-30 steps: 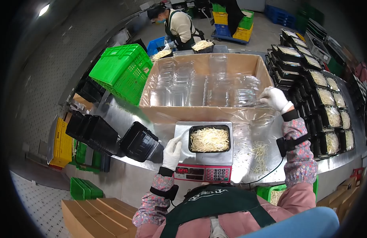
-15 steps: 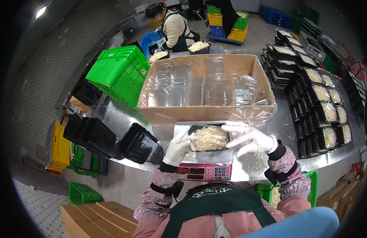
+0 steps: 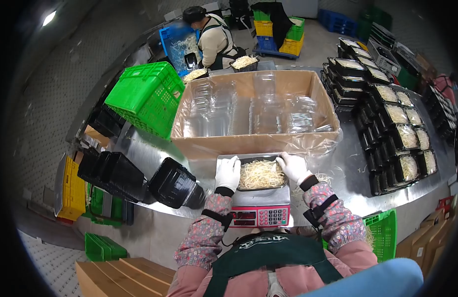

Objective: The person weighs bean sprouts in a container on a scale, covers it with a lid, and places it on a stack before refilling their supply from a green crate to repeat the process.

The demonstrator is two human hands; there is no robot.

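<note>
Black tray [image 3: 262,189] of sprouts [image 3: 262,174] near the scale's [image 3: 256,199] far right corner; left hand [image 3: 228,173] at its left end, right hand [image 3: 294,167] at its far right corner, pinching or merely touching, can't tell; probably light, thin-walled, loose heap easily spilled; best held by both short ends.

I could read no word and no number with certainty. My apron [image 3: 288,253] carried white lettering [image 3: 262,241] across the chest, but it was too small and blurred for me to read. On the red front of the scale [image 3: 253,197], the display [image 3: 244,216] was not legible, and the marks on its keys [image 3: 273,216] were also too tiny.
</note>
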